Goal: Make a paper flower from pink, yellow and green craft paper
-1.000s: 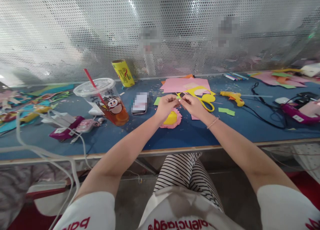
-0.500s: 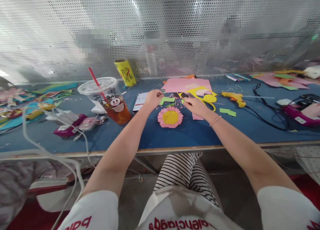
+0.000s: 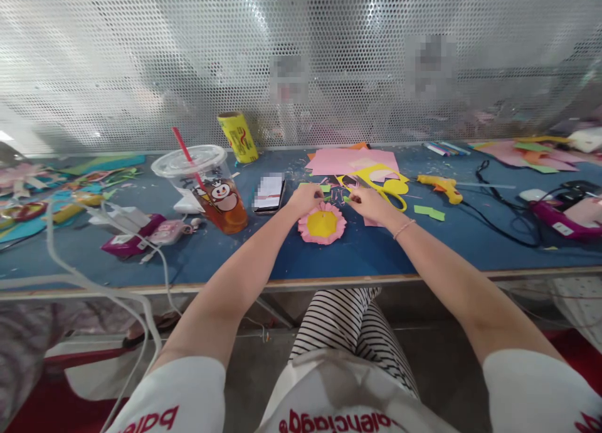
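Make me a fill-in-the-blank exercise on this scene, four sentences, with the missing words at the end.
1. The paper flower has a pink ruffled edge and a ____ centre.
2. The straw standing in the drink cup is ____.
3. The phone lies between the drink cup and the person's ____ hand.
4. The yellow glue gun lies in the ____ half of the picture.

Missing words: yellow; red; left; right.

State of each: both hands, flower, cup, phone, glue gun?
Left hand: fingers curled, grip unclear
Right hand: fingers bunched, grip unclear
Pink-and-yellow flower: lying on the table, yellow centre up
Cup: lid on, straw in, part full
Phone: lying screen up
Glue gun: lying down, power unclear
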`<state>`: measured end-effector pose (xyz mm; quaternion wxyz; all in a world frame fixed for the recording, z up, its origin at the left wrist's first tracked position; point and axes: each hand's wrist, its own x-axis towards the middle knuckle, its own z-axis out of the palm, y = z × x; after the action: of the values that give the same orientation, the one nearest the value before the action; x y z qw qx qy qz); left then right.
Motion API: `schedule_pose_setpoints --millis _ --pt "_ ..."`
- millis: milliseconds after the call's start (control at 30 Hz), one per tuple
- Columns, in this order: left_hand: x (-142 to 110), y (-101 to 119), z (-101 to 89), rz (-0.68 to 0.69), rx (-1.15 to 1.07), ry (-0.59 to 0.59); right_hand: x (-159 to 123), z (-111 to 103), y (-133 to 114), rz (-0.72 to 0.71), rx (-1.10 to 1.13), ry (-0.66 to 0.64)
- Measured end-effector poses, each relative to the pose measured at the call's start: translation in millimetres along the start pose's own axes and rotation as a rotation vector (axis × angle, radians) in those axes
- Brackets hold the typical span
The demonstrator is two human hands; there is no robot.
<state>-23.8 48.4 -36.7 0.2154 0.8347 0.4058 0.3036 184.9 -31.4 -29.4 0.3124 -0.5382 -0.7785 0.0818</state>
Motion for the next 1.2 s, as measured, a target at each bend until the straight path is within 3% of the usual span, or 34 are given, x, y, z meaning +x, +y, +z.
schedule_pose_setpoints --millis 167,233,367,500,600,833,1033,1200 --pt "1.8 7.3 -3.2 -0.13 -0.292 0.109 0.0 2.6 3.2 0.035 0.0 -0.033" --pt "0.4 17.0 -4.1 -0.188 -0.502 0.157 0.9 3.7 3.6 -0.01 0.024 0.014" --pt "-8.9 43.5 -3.5 -0.273 -1.04 0.044 3.3 3.4 -2.7 -0.078 0.195 0.198" --pt "-17.6 64.5 4.7 -0.202 -1.234 -0.048 4.2 1.5 -15.4 -0.047 0.47 0.228" --pt "-20.4 72.5 12.0 -0.179 -1.267 -0.064 3.9 0.8 -22.4 -0.019 0.534 0.247" --pt "-22.5 76.8 15.6 -0.223 -1.179 0.027 4.4 2.2 -20.8 0.022 0.585 0.319" --pt "-21.6 74.0 20.4 -0.052 -0.884 0.159 5.1 5.4 -14.6 0.043 0.565 0.329" --pt "-22.3 75.7 20.4 -0.031 -0.798 0.209 3.3 2.3 -20.0 0.109 0.647 0.355"
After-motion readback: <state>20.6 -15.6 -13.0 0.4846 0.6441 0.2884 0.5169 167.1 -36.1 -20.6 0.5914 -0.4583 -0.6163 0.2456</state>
